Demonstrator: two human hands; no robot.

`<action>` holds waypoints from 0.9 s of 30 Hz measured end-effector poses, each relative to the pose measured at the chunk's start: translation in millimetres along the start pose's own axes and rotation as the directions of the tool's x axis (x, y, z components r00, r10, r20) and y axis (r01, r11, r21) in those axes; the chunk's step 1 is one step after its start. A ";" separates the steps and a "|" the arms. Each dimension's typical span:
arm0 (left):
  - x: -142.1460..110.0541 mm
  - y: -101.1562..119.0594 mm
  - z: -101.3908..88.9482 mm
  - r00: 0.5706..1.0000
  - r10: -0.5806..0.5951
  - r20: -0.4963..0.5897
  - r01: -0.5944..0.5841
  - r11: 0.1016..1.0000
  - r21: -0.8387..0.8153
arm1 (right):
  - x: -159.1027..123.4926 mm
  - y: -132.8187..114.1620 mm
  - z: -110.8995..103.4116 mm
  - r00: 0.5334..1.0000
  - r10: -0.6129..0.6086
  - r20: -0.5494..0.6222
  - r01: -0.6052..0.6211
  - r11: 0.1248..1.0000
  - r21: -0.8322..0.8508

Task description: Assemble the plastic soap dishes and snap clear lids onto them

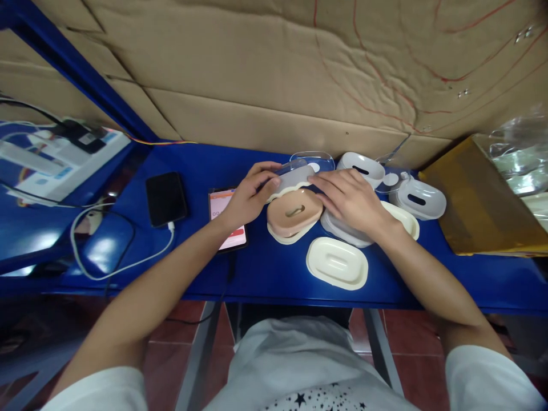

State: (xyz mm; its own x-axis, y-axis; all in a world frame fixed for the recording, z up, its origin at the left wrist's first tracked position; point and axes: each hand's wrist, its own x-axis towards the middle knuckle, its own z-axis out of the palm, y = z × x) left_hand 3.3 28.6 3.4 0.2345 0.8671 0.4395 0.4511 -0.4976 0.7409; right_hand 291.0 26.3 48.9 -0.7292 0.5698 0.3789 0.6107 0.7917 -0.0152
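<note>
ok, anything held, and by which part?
Wavy-edged grey piece: left hand grips its left end; right hand has fingertips at its right end, grip unclear.

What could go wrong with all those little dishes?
The gray piece might slip from the left hand and bump the peach dish just below. The peach dish looks crooked on its cream base, so a nudge could slide it off. The phone lies by the left arm, which could push it.

The right hand (349, 197) partly covers the grey piece (342, 227) beneath it. Glare and blur hide what the clear bags (520, 151) hold; the picture's edge cuts off the power strip (55, 165).
</note>
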 end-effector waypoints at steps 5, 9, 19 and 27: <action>-0.7 -6.9 4.9 0.999 -0.040 -0.018 0.039 0.998 -0.047 | 0.7 1.0 4.9 0.999 -0.029 0.014 0.029 0.999 -0.022; -0.4 -11.4 6.4 0.996 -0.051 -0.067 0.051 0.999 -0.003 | 1.9 -2.0 5.7 0.994 -0.068 0.082 0.071 0.997 -0.024; -3.3 -17.5 2.1 1.000 -0.003 0.010 0.000 0.946 0.323 | -6.2 -28.3 -7.1 0.961 -0.187 0.204 0.149 0.971 0.187; -35.4 61.6 9.5 0.956 0.144 0.255 -0.252 0.846 0.470 | -95.7 -84.6 -32.9 0.991 0.046 0.122 -0.068 0.980 0.186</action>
State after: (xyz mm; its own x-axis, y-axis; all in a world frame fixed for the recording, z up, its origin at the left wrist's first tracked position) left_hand 31.0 -32.5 28.6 0.5086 0.7639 0.3973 0.7268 -0.6283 0.2775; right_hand 319.3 -102.4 44.3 -0.7328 0.6281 0.2616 0.5909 0.7781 -0.2130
